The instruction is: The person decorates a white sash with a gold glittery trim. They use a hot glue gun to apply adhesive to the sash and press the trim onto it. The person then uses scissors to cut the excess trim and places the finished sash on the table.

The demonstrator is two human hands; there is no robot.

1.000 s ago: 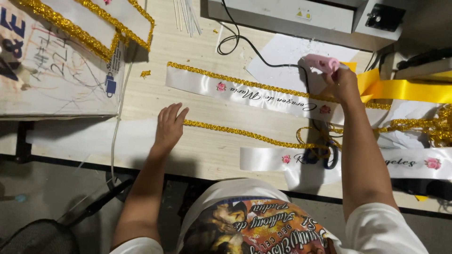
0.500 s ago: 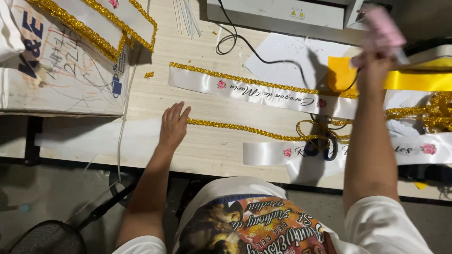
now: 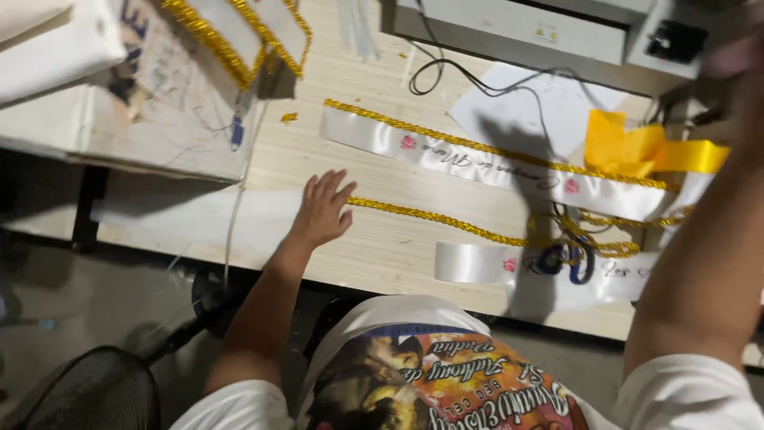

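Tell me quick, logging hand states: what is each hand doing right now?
Left hand: open, flat on the white sash, holding nothing.
Right hand: raised, blurred; cannot tell.

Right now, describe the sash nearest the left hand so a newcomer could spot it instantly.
Start at the pale wooden table. The left hand lies flat, fingers spread, at the end of a white satin sash that runs to the table's left edge. Unlike the upper sash, this stretch shows no pink flowers or lettering, and its gold braid trim trails off to the right.

Left hand [image 3: 322,211] flat on white sash [image 3: 199,219], touching gold braid [image 3: 434,216].
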